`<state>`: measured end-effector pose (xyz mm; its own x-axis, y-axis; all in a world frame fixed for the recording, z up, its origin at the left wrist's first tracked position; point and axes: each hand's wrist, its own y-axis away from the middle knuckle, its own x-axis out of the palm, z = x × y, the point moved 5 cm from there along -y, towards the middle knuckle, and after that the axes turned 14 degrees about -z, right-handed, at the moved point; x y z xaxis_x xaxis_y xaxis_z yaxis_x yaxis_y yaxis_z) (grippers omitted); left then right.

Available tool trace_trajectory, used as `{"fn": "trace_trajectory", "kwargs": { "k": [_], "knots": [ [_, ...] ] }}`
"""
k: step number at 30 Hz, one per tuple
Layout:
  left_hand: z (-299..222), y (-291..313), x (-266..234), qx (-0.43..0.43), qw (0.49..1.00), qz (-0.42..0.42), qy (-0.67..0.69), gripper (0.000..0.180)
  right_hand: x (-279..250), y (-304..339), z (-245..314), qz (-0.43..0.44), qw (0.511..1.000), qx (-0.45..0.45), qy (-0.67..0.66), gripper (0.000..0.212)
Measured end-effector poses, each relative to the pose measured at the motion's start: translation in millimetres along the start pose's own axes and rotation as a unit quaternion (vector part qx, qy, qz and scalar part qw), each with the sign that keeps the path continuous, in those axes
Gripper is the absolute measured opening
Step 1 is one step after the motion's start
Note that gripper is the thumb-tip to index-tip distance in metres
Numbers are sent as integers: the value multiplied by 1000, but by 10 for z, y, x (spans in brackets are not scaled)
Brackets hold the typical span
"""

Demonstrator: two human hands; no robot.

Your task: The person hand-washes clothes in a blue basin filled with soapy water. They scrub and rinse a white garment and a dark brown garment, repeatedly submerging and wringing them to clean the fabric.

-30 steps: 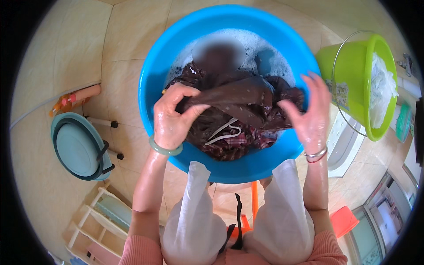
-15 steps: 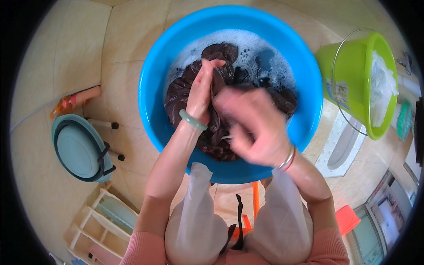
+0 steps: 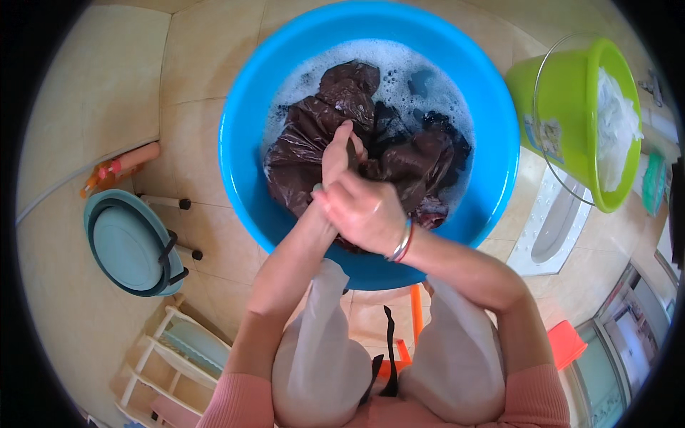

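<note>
— Where is the dark cloth [image 3: 303,146]?
— Around the fingers of the left hand [image 3: 334,165], which seem clamped on a fold, inside the blue basin [image 3: 496,164].
— And what has changed?
— The right hand [image 3: 367,214], earlier well apart, is curled over the left wrist; its grip I cannot tell. This suggests rubbing rather than spreading.

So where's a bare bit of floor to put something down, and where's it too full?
There's bare tiled floor between the pink-orange item on the left and the blue tub. It's crowded inside the tub, where the left hand and right hand meet over dark brown cloth, and by its right rim, where the green bucket is.
</note>
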<state>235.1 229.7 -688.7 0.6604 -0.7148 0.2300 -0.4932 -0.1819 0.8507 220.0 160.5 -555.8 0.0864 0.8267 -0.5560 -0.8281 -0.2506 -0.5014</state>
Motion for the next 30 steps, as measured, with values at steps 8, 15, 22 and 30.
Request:
{"fn": "trace_trajectory", "kwargs": {
  "k": [8, 15, 22, 30],
  "knots": [
    [65, 444, 140, -15, 995, -96, 5, 25, 188, -61, -1197, -1, 983, 156, 95, 33],
    [106, -107, -297, 83, 952, 259, 139, 28, 57, -73, 6, 0, 998, -26, -56, 8],
    [116, 435, 103, -42, 994, -102, 13, 23, 274, 1, -1175, 1, 983, 171, 71, 30],
    [142, 196, -275, 43, 976, 156, 145, 27, 170, -90, -335, -4, 996, 10, -88, 7]
  ]
}}
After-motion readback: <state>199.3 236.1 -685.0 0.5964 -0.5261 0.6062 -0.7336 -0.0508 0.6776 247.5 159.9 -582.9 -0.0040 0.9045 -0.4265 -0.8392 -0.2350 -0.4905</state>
